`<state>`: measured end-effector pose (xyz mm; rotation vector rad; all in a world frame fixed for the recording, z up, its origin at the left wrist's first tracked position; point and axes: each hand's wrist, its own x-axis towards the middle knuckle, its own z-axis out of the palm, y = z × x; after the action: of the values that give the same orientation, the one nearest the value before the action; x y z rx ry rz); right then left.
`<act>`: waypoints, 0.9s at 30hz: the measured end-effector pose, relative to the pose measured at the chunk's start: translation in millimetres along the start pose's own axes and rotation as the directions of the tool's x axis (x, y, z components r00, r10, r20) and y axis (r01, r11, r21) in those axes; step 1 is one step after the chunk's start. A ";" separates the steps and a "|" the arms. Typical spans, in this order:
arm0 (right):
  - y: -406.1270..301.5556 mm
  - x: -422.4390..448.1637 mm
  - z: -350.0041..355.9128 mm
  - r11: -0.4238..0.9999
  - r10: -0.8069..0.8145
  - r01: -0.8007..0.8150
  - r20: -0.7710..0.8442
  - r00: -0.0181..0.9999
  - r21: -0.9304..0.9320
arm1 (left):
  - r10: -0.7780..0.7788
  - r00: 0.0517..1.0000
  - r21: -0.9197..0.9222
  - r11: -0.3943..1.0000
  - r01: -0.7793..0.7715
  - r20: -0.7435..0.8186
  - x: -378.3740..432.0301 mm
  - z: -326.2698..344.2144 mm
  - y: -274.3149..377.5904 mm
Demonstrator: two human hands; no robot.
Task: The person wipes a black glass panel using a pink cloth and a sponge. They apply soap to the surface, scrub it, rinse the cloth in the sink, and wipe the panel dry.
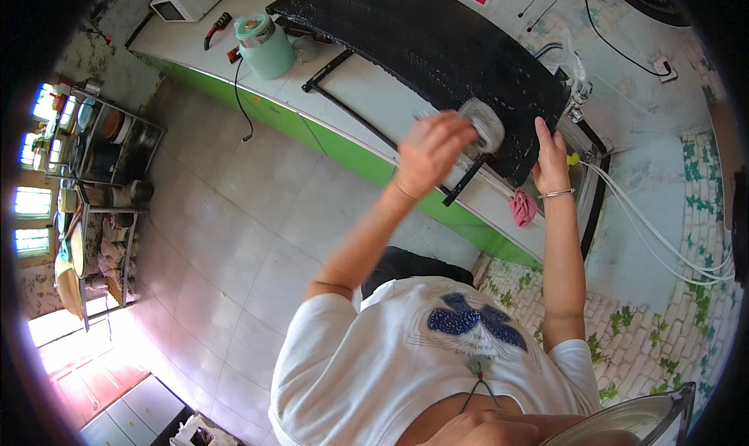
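A long black panel (409, 48) with a textured surface lies tilted across the white countertop, its surface wet near the right end. My left hand (436, 147), blurred, has its fingers on a grey, fibrous scouring pad (483, 125) against the panel. At the panel's right end, my right hand (551, 159) grips the edge, thumb towards the top face; its other fingers are largely hidden. A black metal frame (351, 115) extends from beneath the panel along the counter's front. A crumpled pink cloth (522, 208) lies on the counter close to my right hand.
A mint-green kettle (266, 51) and a red-and-black handled tool (217, 30) stand or lie on the counter (175, 42). A black cord hangs over its front. Behind the panel's right end is a metal faucet (578, 95); white hoses (649, 223) run right. Shelving (105, 147) stands far left.
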<state>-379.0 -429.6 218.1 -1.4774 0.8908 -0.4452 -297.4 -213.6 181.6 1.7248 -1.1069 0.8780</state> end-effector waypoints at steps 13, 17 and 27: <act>-10.0 -4.8 -0.3 0.997 -0.020 0.017 0.038 0.999 0.081 | 0.141 0.932 -0.149 0.984 -0.095 0.334 29.5 -21.1 -49.0; -10.1 -14.1 5.5 0.979 -0.076 0.064 0.055 0.996 0.194 | 0.261 0.886 -0.320 0.937 -0.138 0.382 28.6 -5.8 40.2; -15.4 -15.3 -10.5 0.992 -0.016 0.001 0.124 0.992 0.123 | -0.011 0.921 0.218 0.973 -0.081 0.390 44.2 -89.9 -162.1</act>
<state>-392.3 -426.5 238.0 -1.3814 0.7455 -0.4022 -139.9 -109.1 205.1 2.1442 -1.3387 0.7229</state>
